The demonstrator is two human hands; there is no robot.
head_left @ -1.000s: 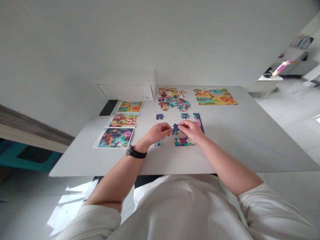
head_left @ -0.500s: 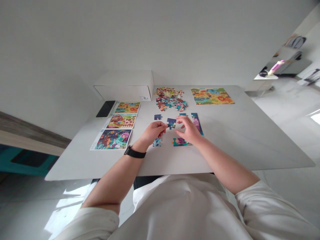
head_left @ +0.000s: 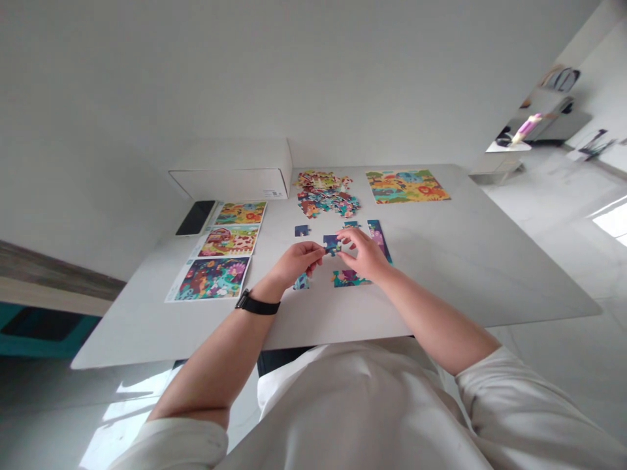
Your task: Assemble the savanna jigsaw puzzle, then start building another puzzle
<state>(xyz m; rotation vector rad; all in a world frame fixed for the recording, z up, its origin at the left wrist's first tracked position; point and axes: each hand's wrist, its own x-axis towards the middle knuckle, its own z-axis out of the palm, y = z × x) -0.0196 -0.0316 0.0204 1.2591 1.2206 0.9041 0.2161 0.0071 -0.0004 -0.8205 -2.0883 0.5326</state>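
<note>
My left hand (head_left: 298, 262) pinches the left edge of a dark blue puzzle piece (head_left: 332, 243), held over the table. On its right side, the thumb and index finger of my right hand (head_left: 365, 253) rest at the same piece, curved around its edge. Around the hands lie a small dark blue piece (head_left: 302, 231), a teal piece (head_left: 351, 224) partly behind my right fingers, and a joined strip (head_left: 379, 238) with pink on it. Nearer to me are a light blue piece (head_left: 301, 282), partly covered by my left hand, and a colourful joined section (head_left: 349, 279).
A pile of loose puzzle pieces (head_left: 328, 194) sits at the back, beside a white box (head_left: 230, 184). A finished animal puzzle (head_left: 407, 187) lies at back right. Picture sheets (head_left: 213, 279) and a dark phone (head_left: 196, 217) are on the left of the white table (head_left: 470, 261).
My right fingers have closed in from beside the dark blue piece to its right edge. My left hand keeps its pinch. The whole view has shifted slightly.
</note>
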